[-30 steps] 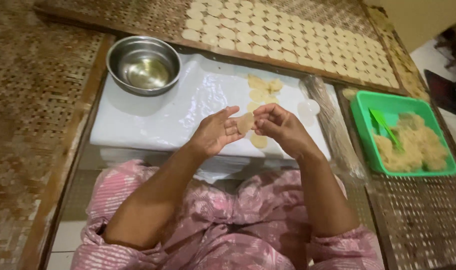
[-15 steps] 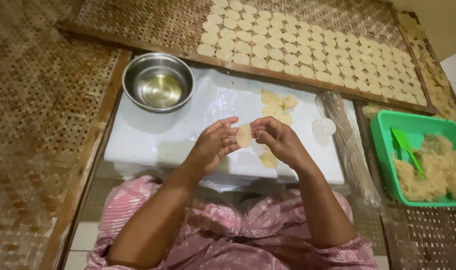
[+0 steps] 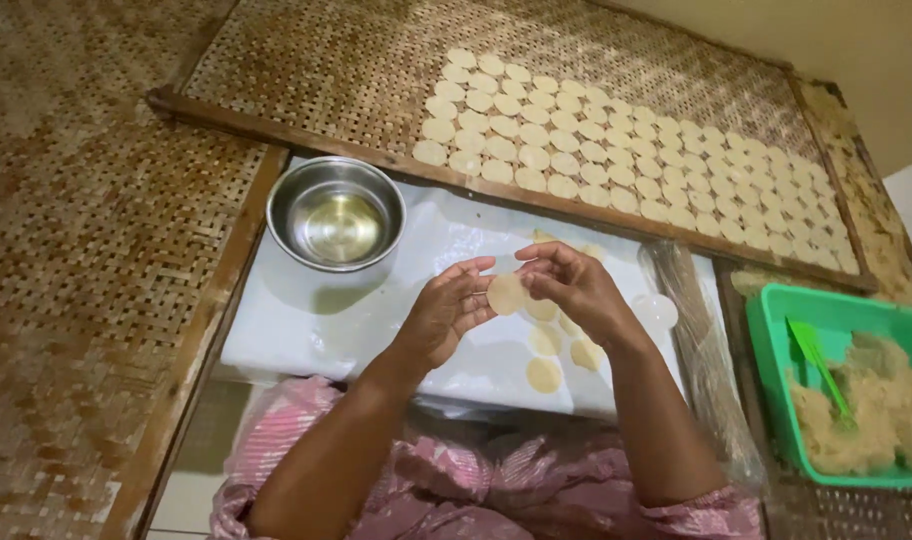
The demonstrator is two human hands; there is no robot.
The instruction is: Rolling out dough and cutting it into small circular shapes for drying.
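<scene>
Both hands, the left hand (image 3: 446, 312) and right hand (image 3: 571, 285), are pinching one pale dough disc (image 3: 506, 294) between their fingertips, now lifted clear above the white board (image 3: 306, 330) (earlier it hung lower), other discs (image 3: 546, 345) lying just below the grip.

Setting: a woven bamboo mat (image 3: 66, 260) is laid over the floor at left. A wood-framed woven tray (image 3: 306, 70) is set beyond a white board (image 3: 276, 330). A pale wall (image 3: 856, 40) is seen at upper right, warmly lit.
</scene>
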